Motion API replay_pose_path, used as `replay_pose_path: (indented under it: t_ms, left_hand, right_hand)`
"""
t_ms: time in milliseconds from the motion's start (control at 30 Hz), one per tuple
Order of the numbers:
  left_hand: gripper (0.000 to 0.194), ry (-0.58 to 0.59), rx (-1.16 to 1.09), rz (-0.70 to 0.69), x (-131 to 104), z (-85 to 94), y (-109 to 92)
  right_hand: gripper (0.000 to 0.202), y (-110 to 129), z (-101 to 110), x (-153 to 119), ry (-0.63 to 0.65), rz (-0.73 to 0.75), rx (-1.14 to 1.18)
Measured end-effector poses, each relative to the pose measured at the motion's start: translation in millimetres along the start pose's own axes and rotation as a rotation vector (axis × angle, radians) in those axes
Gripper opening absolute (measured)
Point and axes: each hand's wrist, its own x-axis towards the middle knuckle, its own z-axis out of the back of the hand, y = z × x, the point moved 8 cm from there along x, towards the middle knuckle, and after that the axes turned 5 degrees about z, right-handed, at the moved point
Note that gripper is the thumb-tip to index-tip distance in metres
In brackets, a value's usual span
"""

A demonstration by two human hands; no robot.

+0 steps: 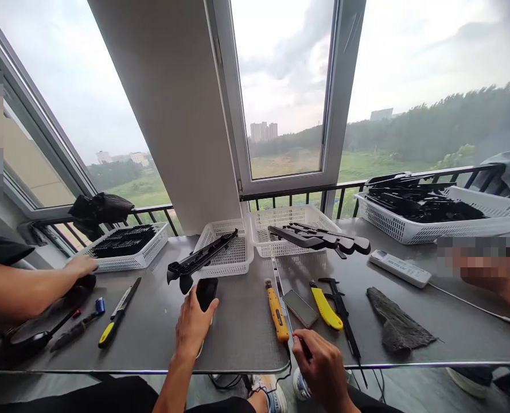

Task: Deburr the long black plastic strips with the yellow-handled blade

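Observation:
My left hand [192,324] is closed round a dark phone [206,293] over the table, a white cable showing below the palm. At the table's front edge, my right hand [321,364] is curled with its fingers bent in; whether anything is inside cannot be seen. Beside it lies an orange corded tool [277,312], along a long thin metal strip [275,269]. A second phone [300,308] lies flat just beyond my right hand. To its right are a yellow-handled cutter [327,308] and a black caliper [345,321].
White baskets [244,267] along the back hold black plastic parts [203,255], some jutting over the rims. Right are a power strip [401,267] and dark cloth [396,321]. Left lies a knife [119,312]. Other people's hands [81,265] are at both sides.

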Motion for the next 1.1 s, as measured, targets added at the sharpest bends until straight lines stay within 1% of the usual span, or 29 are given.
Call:
replay_pose_path:
  t_ms: [33, 67, 100, 167, 200, 267, 367, 467, 600, 733, 867, 967, 1100]
  left_hand:
    - [0.080, 0.019, -0.074, 0.032, 0, -0.6, 13]
    - [0.079, 0.034, -0.160, 0.083, 1, -1.2, 29]
    - [0.075, 0.055, -0.255, 0.136, 1, -2.8, 44]
    - [0.066, 0.079, -0.469, 0.184, 3, -5.2, 67]
    - [0.063, 0.097, -0.561, 0.188, 4, -6.8, 75]
    - [0.065, 0.135, -0.678, 0.171, 6, -9.9, 84]
    - [0.078, 0.172, -0.738, 0.151, 8, -13.1, 87]
    - [0.086, 0.209, -0.755, 0.152, 10, -14.6, 84]
    - [0.088, 0.257, -0.748, 0.162, 10, -13.6, 77]
    - [0.091, 0.244, -0.699, 0.127, 14, -9.7, 72]
    - [0.096, 0.251, -0.696, 0.135, 18, -12.6, 74]
    - [0.094, 0.245, -0.711, 0.150, 18, -13.7, 75]
    - [0.092, 0.269, -0.728, 0.156, 14, -12.5, 71]
  right_hand:
    - [0.038, 0, 0, 0, 0.000, 0.005, 0.001]
    - [0.038, 1, 1, 0, 0.003, 0.009, 0.002]
    - [0.038, 1, 1, 0, 0.006, 0.012, 0.003]
    - [0.038, 0, 0, -1, 0.018, 0.009, 0.003]
    - [0.038, -1, -1, -1, 0.027, 0.002, 0.002]
    - [0.038, -3, -3, -3, 0.046, -0.017, 0.001]
    - [0.043, -7, -7, -7, 0.069, -0.051, -0.005]
    - [0.046, -8, -9, -8, 0.080, -0.063, -0.017]
    - [0.041, -4, -7, -6, 0.081, -0.042, -0.019]
    - [0.038, -1, -5, -4, 0.072, -0.041, -0.015]
    - [0.035, 0, -4, -4, 0.050, -0.039, -0.002]
    - [0.035, 0, -4, -4, 0.048, -0.038, -0.003]
    - [0.037, 0, -5, -4, 0.058, -0.036, -0.009]
